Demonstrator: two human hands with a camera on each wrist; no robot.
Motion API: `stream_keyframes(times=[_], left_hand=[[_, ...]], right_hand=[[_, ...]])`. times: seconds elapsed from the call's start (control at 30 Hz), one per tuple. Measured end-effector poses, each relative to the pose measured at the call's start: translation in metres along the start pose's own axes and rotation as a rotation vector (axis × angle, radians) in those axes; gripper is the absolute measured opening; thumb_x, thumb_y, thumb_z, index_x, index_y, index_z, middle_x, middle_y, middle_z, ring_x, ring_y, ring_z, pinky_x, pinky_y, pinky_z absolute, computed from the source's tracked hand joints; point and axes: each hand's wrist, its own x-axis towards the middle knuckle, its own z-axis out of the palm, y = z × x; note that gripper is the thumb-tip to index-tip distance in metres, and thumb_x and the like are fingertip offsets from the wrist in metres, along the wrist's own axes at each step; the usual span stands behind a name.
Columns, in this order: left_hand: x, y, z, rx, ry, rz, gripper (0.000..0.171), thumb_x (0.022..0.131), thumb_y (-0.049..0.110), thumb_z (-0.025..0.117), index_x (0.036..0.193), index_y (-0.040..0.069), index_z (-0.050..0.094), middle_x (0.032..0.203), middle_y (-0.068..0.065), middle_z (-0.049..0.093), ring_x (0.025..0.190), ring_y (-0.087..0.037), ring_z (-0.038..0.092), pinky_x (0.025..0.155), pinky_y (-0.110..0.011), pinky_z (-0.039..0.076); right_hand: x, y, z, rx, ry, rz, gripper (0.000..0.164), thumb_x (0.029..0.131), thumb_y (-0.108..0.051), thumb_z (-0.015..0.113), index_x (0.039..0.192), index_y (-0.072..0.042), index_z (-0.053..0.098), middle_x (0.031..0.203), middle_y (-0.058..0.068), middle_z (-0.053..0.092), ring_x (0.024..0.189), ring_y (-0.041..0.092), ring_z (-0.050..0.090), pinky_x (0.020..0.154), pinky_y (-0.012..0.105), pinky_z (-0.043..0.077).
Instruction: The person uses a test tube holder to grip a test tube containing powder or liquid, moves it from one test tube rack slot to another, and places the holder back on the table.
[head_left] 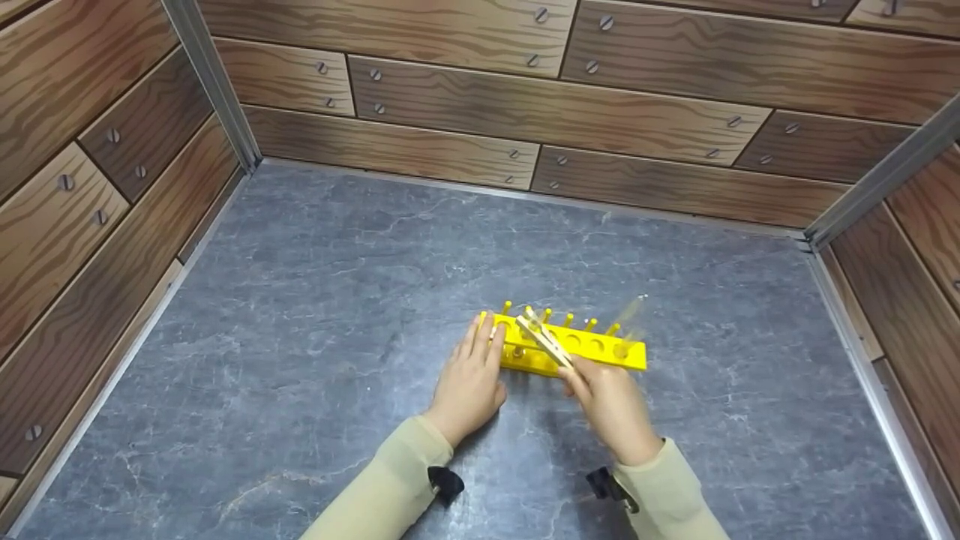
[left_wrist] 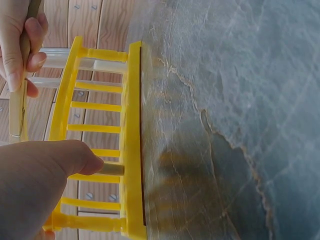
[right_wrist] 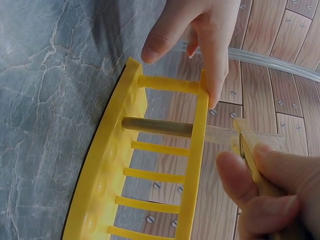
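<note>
A yellow test tube rack [head_left: 559, 360] stands on the marbled surface, with pegs along its far side. My left hand [head_left: 469, 379] rests straight fingers on the rack's left end; its thumb [right_wrist: 160, 45] lies apart from the rack in the right wrist view. My right hand [head_left: 611, 401] grips a wooden test tube clamp [head_left: 551, 345] slanting over the rack. Near the left end stands a test tube [right_wrist: 157, 127] with brownish contents in its lower part. The clamp's tip overlaps this tube's clear upper part in the right wrist view.
Clear test tubes [head_left: 634, 319] lean up from the rack's right end. Wood-patterned walls [head_left: 450, 97] with metal edge strips enclose the grey marbled surface [head_left: 337, 300] at the back and both sides.
</note>
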Motion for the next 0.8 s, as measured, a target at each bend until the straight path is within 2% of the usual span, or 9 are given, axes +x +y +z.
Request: stream_keyframes(times=[0.27, 0.8], left_hand=[[-0.0005, 0.0005, -0.0001, 0.003, -0.015, -0.007, 0.078, 0.082, 0.022, 0.06, 0.147, 0.002, 0.022, 0.154, -0.017, 0.013, 0.14, -0.033, 0.013, 0.106, -0.045, 0.03], [0.0003, 0.0001, 0.0013, 0.005, 0.001, 0.001, 0.079, 0.082, 0.022, 0.06, 0.147, 0.001, 0.021, 0.153, -0.018, 0.014, 0.139, -0.034, 0.015, 0.105, -0.047, 0.03]], right_hand=[[-0.0004, -0.0011, -0.0027, -0.007, 0.048, -0.03, 0.014, 0.089, -0.02, 0.062, 0.079, -0.011, 0.065, 0.06, -0.007, 0.057, 0.043, 0.005, 0.037, 0.04, 0.022, 0.034], [-0.0016, -0.0046, -0.0078, 0.017, 0.033, 0.006, 0.011, 0.09, -0.017, 0.062, 0.087, -0.008, 0.068, 0.064, 0.0, 0.062, 0.043, 0.006, 0.037, 0.038, 0.022, 0.034]])
